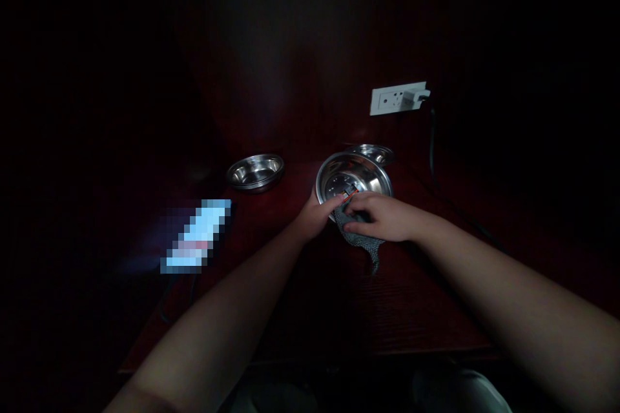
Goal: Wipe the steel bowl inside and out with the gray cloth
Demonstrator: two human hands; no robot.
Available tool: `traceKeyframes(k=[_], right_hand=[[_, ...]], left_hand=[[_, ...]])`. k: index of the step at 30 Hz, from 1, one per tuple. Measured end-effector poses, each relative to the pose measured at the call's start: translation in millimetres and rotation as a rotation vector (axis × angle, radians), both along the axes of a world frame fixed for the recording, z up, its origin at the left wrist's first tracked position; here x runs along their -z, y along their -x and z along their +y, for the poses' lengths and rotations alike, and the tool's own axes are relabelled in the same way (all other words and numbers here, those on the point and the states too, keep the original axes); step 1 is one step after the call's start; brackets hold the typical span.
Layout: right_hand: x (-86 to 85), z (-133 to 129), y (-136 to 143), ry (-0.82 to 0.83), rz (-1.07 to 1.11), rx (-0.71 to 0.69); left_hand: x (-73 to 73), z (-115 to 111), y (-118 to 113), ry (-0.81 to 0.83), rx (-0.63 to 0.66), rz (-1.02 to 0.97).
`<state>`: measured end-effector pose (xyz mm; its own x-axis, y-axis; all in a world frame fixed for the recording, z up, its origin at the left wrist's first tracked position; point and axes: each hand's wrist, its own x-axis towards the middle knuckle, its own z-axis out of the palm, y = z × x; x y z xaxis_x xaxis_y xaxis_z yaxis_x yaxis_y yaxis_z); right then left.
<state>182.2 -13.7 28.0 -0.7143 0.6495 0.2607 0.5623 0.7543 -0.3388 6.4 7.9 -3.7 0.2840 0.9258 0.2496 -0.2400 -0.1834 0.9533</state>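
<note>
A shiny metal bowl (356,164) is tilted toward me above the table. My left hand (314,216) grips its left side, with the thumb over the near rim. A grey patterned cloth (358,235) drapes over that rim and hangs down in a narrow tail. Curled fingers of my right hand (382,216) hold the cloth against the bowl's near side; part of the grasp is hidden. Near the left thumb shows a small orange and black patch (349,193), perhaps a label, too small to make out.
Stacked metal bowls (256,171) stand at the left on the dark red table (387,316). Another metal dish (380,153) sits behind the held bowl. A lit, blurred-out phone (198,235) lies left. The wall socket (397,99) has a plug with a dark cable (432,148) running down rightward.
</note>
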Motion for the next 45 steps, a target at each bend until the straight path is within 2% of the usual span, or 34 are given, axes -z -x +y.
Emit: traceKeyframes(k=[45], right_hand=[[2.1, -0.9, 1.5, 0.009, 0.022, 0.024]], left_hand=[[0.1, 0.0, 0.6, -0.034, 0.012, 0.004]])
